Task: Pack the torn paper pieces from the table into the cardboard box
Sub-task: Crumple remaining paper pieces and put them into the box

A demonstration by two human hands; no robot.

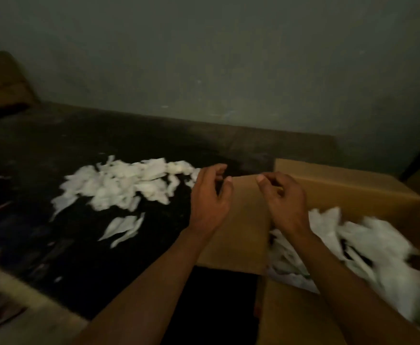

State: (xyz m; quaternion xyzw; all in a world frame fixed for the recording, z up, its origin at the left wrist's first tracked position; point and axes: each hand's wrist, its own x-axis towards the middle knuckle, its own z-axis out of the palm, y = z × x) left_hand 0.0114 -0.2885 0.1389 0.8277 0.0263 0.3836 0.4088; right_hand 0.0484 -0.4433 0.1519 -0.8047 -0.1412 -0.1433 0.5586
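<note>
A pile of white torn paper pieces [126, 181] lies on the dark table [79, 245], with two or three loose strips [124, 229] nearer to me. The open cardboard box [353, 185] stands at the right, and more white paper [368, 245] lies inside it, blurred. My left hand [210, 197] hovers over the box's left flap [241, 232], at the right end of the pile, fingers curled apart and holding nothing. My right hand [282, 197] is above the box's left side, fingers loosely bent, with nothing in it.
A grey-green wall [228, 58] rises behind the table. Another brown cardboard piece [2, 78] leans at the far left. A pale edge [17, 295] runs along the near left corner. The scene is dim.
</note>
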